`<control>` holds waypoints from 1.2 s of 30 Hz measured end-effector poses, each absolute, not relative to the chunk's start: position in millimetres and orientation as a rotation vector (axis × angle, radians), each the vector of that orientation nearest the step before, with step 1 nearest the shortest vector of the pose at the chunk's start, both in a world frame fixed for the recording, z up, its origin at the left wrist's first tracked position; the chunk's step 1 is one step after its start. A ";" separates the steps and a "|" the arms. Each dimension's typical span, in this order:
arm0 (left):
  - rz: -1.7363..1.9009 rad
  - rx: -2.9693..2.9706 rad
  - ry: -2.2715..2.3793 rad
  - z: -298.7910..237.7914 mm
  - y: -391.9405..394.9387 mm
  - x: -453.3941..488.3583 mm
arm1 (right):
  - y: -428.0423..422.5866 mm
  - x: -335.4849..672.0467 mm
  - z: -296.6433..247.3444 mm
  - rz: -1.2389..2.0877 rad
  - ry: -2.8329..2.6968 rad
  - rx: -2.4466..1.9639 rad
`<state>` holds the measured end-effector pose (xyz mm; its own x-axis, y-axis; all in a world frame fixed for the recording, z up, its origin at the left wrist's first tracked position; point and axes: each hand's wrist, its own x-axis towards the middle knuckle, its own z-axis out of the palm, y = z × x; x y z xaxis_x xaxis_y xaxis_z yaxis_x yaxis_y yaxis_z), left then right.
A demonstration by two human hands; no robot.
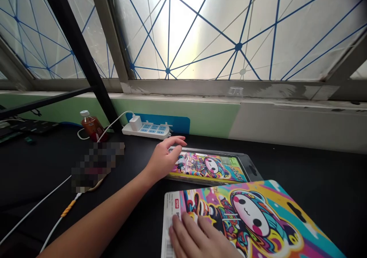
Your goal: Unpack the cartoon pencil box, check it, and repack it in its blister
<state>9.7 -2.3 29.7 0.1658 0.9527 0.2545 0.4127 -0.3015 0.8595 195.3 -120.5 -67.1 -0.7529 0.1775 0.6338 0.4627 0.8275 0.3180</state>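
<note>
Two cartoon-printed packs lie on a black tabletop [315, 173]. The left hand [163, 160], fingers loosely spread, rests on a clear plastic blister pack [212, 166]. The right hand [197, 237], fingers close together and flat, cut off below, lies on a larger glossy multicoloured card pack [252, 216]. A pixelated patch [97, 166] hides whatever lies beside the left forearm.

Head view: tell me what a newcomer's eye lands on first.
The bright window, crossed by blue geometric lines, fills the top of the view. Below it, on the black tabletop, the vivid cartoon-printed package lies at lower right under the right hand. Just beyond, the left hand is at the left end of a smaller matching package in clear plastic.
</note>
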 end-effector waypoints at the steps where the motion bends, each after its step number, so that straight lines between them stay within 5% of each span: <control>1: 1.100 1.803 1.307 26.5 1.8 7.1 | -115.7 192.1 -64.7 -0.610 -2.374 -0.492; 10: 1.050 1.600 1.304 -16.4 30.5 3.7 | -99.3 205.7 -67.4 -0.554 -2.450 -0.554; 36: 0.661 2.213 1.188 -6.4 37.8 -18.7 | -92.3 215.4 -52.2 -0.582 -2.644 -0.525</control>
